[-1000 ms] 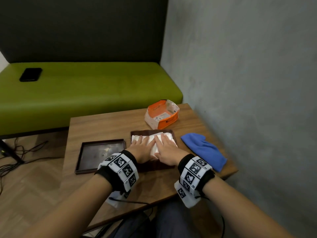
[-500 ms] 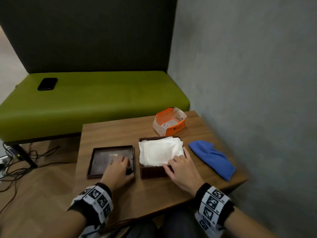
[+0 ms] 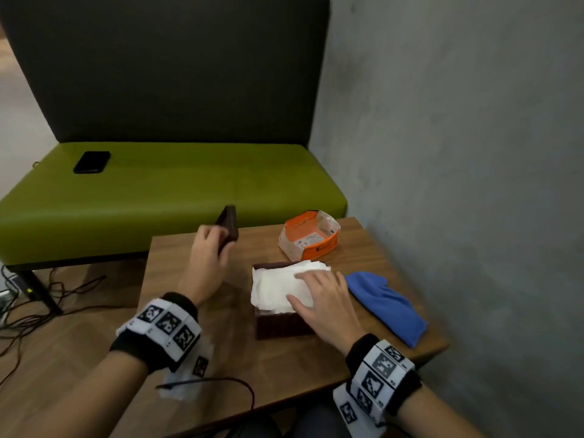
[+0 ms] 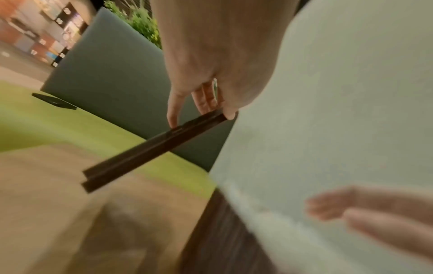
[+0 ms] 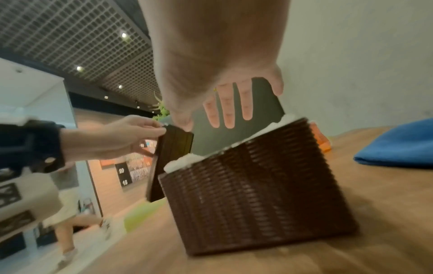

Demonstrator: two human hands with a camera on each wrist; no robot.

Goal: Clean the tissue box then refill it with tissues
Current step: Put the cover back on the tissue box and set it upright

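Observation:
A dark brown woven tissue box (image 3: 279, 324) (image 5: 253, 194) stands on the wooden table (image 3: 284, 374), filled to the rim with a stack of white tissues (image 3: 278, 286). My right hand (image 3: 322, 298) lies flat on the tissues with straight fingers (image 5: 228, 109). Left of the box, my left hand (image 3: 205, 257) holds the box's flat brown lid (image 3: 228, 226) (image 4: 150, 150) (image 5: 168, 159) in the air, tilted on edge and pinched between thumb and fingers (image 4: 174, 111).
An opened orange and white tissue pack (image 3: 309, 235) sits behind the box. A folded blue cloth (image 3: 384, 303) lies to its right, close to the grey wall. A green bench (image 3: 158, 197) with a black phone (image 3: 91, 161) stands behind the table. Cables trail on the floor at left.
My left hand has picked the lid up from the table and raised it on edge. My right hand moved from the box's front edge to lie flat on the tissues.

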